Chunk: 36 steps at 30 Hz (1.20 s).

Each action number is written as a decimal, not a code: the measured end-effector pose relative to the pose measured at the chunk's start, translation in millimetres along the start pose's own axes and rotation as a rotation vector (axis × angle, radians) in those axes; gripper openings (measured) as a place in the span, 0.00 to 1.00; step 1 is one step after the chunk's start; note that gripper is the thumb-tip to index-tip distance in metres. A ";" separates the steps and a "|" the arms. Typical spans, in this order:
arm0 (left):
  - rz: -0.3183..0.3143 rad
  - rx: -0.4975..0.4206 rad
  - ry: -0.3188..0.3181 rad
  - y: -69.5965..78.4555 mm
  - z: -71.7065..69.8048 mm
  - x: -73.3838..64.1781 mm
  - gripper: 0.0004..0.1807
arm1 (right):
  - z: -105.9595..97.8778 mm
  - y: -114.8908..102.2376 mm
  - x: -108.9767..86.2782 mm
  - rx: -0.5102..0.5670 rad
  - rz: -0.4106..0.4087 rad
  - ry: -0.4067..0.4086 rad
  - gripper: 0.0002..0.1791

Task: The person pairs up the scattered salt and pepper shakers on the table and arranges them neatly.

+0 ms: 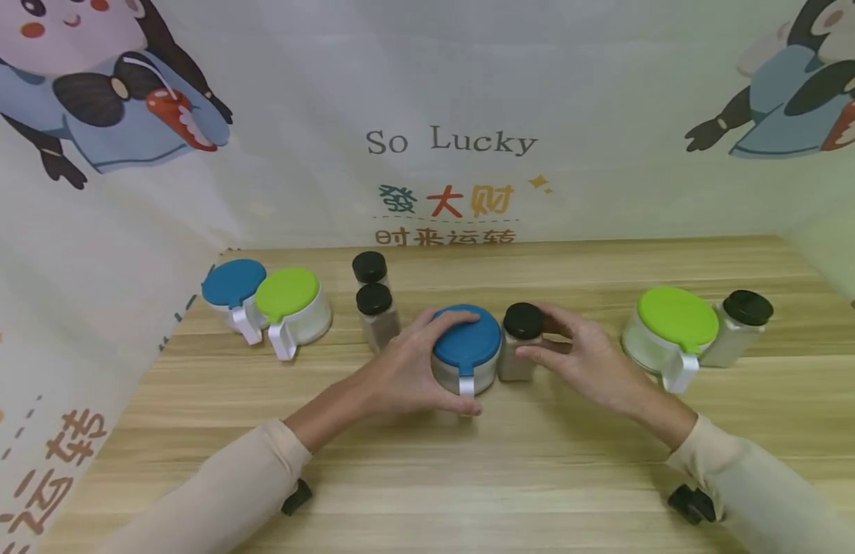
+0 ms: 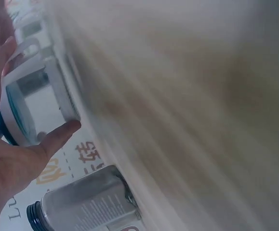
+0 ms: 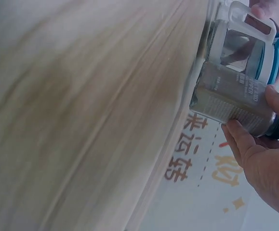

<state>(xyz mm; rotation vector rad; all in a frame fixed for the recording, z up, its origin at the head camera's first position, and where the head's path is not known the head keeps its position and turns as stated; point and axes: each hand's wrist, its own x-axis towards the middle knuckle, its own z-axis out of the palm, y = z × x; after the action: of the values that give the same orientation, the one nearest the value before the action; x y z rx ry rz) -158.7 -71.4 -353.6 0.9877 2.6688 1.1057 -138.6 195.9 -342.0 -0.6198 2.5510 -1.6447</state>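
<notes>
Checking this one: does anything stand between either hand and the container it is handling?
Nothing visible does. The left hand is directly on the blue-lidded jar, and the right hand has its thumb and fingers on the black-capped bottle beside it.

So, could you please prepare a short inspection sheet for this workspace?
Surface: wood-grain tabletop.
Job's things: central jar, blue-lidded, upright, close beside central bottle, black-capped and upright.
Clutter: leftmost blue-lidded jar, left green-lidded jar; rear bottle, front bottle, left of centre; right green-lidded jar, rightmost bottle.
Hands: left hand grips central jar; right hand grips central bottle.
Cables: nothing seen.
Surroundings: backdrop with cartoon figures and "So Lucky" lettering.
</notes>
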 end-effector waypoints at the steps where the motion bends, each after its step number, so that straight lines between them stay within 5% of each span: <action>1: 0.006 -0.001 -0.007 -0.8 -0.1 2.4 0.55 | -0.8 0.4 0.8 -0.013 -0.002 0.003 0.30; 10: -0.043 -0.009 -0.079 -0.7 2.5 21.1 0.55 | -7.9 9.2 5.3 -0.041 -0.028 0.011 0.28; 18: -0.032 0.011 -0.119 6.4 10.9 37.6 0.56 | -21.6 12.1 3.3 -0.057 0.041 -0.001 0.29; 36: -0.015 0.106 -0.111 16.5 32.5 54.9 0.59 | -36.7 12.6 -10.2 -0.078 0.067 0.006 0.32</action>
<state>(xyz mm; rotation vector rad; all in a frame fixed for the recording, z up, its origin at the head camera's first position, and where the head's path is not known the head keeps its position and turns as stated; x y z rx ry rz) -183.0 -10.2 -358.0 1.0122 2.6644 0.8868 -142.2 235.7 -338.9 -0.5284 2.6212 -1.5352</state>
